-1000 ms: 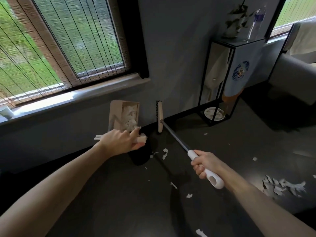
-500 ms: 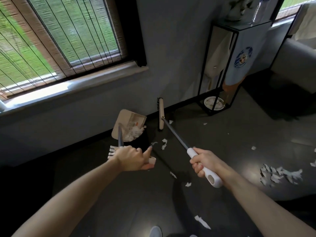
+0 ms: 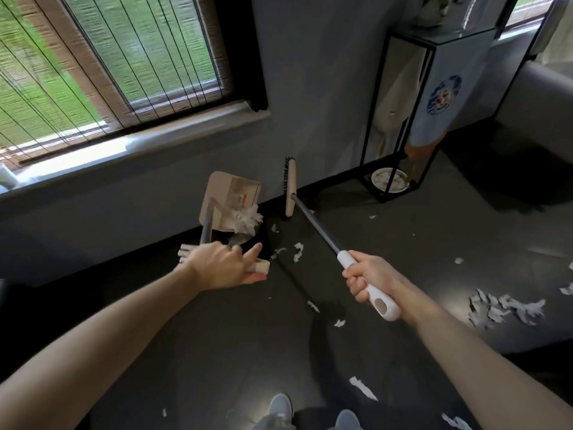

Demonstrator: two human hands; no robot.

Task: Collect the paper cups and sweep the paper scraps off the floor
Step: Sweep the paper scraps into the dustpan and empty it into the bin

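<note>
Head view shows the left grip [image 3: 223,265] curled round the thin grey dustpan handle [image 3: 206,225]. A pale object pokes out on both sides of it; it may be stacked paper cups, but I cannot tell. The dustpan [image 3: 229,193] is tilted at the foot of the wall, far and left of centre, with a wad of scraps [image 3: 246,220] at its mouth. The right grip [image 3: 369,280] is wrapped tight round the white end of the broom [image 3: 313,225], and the broom head [image 3: 290,187] stands by the wall just right of the pan. Loose paper scraps [image 3: 297,252] lie between the two, and a bigger heap [image 3: 505,308] lies well apart at the right. To do this well, I judge the pan's lip should lie flat on the floor, mouth toward the broom, and be pinned firmly. Short, low strokes leftward should then slide the light scraps in rather than let them flutter past.
</note>
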